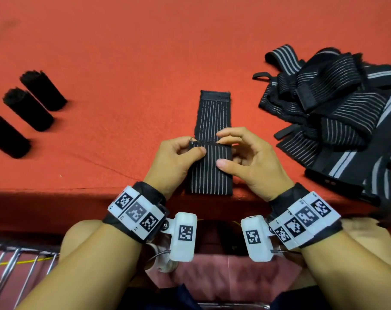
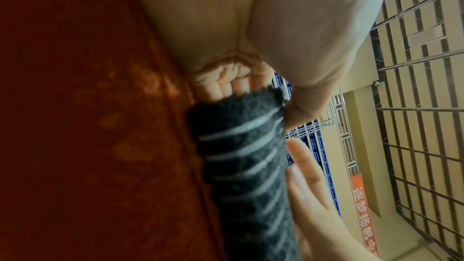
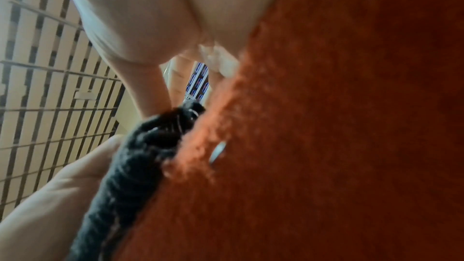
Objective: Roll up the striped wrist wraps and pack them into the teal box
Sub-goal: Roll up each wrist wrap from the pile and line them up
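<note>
A black wrist wrap with thin white stripes [image 1: 213, 121] lies flat on the red felt table [image 1: 123, 52], its near end at the table's front edge. A fold or rolled edge crosses it at mid-length. My left hand [image 1: 179, 153] pinches the left end of that fold between thumb and curled fingers; the left wrist view shows the striped wrap [image 2: 246, 156] under my curled fingers. My right hand [image 1: 241, 151] pinches the fold's right end, thumb on top of the wrap [image 3: 140, 156]. No teal box is in view.
Three rolled black wraps [image 1: 43, 90] [image 1: 28, 109] [image 1: 5, 135] lie in a row at the left. A heap of unrolled striped wraps [image 1: 333, 108] covers the right side. A metal wire rack [image 1: 15, 265] stands below the table edge at lower left.
</note>
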Demonstrator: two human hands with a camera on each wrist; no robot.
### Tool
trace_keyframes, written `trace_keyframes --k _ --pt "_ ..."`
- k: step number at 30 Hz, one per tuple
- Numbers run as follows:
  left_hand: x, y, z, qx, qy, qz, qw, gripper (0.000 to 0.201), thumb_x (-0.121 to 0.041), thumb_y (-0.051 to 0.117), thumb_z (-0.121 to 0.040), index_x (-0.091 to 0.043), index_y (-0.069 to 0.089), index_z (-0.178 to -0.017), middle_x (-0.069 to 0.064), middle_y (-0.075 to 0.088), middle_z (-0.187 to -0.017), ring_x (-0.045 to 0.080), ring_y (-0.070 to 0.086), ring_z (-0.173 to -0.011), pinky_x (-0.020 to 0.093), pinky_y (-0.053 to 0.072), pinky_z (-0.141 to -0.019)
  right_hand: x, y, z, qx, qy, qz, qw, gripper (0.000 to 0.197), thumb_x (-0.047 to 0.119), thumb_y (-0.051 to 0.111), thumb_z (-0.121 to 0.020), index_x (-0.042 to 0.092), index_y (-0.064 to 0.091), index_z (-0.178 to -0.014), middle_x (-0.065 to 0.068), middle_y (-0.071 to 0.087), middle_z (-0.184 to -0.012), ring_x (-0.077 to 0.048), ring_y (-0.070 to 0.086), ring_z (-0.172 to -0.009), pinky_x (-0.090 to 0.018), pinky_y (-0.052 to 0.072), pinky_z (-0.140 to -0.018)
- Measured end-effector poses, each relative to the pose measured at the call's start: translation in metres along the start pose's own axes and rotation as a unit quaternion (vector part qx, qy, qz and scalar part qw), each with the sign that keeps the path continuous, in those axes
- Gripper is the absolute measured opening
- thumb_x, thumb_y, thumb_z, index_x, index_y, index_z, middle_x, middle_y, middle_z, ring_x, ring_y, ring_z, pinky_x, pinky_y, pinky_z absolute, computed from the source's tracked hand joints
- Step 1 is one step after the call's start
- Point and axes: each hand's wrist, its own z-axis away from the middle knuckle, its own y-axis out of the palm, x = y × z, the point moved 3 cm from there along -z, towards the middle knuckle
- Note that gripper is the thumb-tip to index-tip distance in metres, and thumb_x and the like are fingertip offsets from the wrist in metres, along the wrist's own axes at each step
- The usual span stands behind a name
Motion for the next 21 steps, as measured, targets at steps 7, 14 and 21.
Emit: trace_keyframes --k 7,14,21 --pt "-0.0032 -0.0033 0.0012 0.018 -0.001 0.039 0.999 0.024 0.005 0.06 -0.094 -0.014 0.058 -0.108 0.013 0.075 -0.082 0.021 0.07 -0.068 0.032 0.057 -0.061 -0.0046 -0.0017 0.0038 -0.026 0.006 0.007 1.0 0.03 0.002 0.081 -0.08 0.015 0.075 -0.107 0.005 0.076 -0.099 -0.01 0.07 -0.086 -0.025 0.055 -0.076" --pt "0.0013 -0.0043 0.0029 0.041 0.024 0.008 0.999 0.026 -0.013 0.08 -0.08 -0.003 0.07 -0.103 0.003 0.074 -0.09 0.014 0.069 -0.086 0.026 0.055 -0.077 -0.0038 0.0003 0.0016 -0.023 0.009 0.038 0.999 0.007 0.009 0.069 -0.094 0.013 0.074 -0.093 0.018 0.069 -0.074 0.004 0.061 -0.066 -0.011 0.044 -0.066" --pt "0.0004 -0.0029 0.0041 0.028 0.034 0.0 0.999 0.019 -0.012 0.075 -0.084 0.004 0.066 -0.088 0.004 0.068 -0.08 0.013 0.065 -0.075 0.024 0.053 -0.071 -0.0031 0.0039 0.0014 0.005 0.018 0.052 0.998 0.007 0.02 0.067 -0.095 0.017 0.072 -0.1 0.01 0.069 -0.084 -0.001 0.06 -0.073 -0.019 0.046 -0.07"
